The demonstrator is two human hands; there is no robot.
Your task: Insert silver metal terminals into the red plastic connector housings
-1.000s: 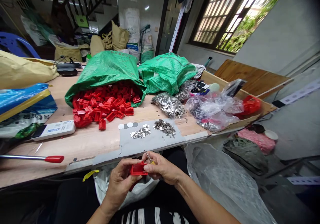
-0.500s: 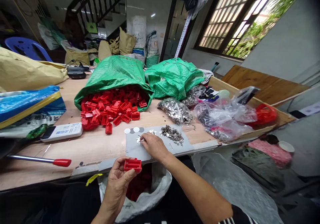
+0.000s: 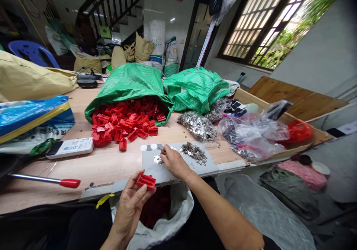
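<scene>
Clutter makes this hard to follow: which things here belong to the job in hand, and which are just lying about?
In use: red plastic piece in the left hand; metal bits under the right hand; grey mat; pile of red pieces; white bag.
Lying about: remote control; red-handled rod; blue sack; brown paper bag.

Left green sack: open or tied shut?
Open: the green woven sack lies on its side, red plastic clips spilling from its mouth onto the wooden table.

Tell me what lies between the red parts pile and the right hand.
In the head view, a few small round discs lie on the grey mat between the red parts pile and the right hand.
</scene>
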